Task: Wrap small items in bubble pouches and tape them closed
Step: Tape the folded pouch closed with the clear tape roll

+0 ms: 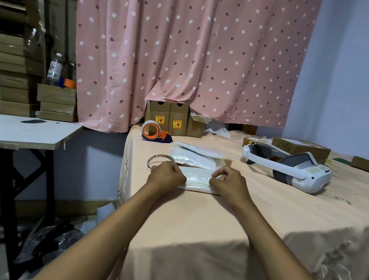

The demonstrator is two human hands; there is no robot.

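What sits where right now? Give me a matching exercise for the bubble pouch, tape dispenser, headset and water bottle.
Things:
1 bubble pouch
2 tape dispenser
3 headset
4 water bottle

Places:
A on the stacked boxes, far left
B held between left hand and right hand
C on the table, right side
D in front of the brown cartons

Pairs: 1-B; 2-D; 3-C; 4-A

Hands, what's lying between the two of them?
The bubble pouch, flat on the table, spans the gap from left hand to right hand; the head view shows it.
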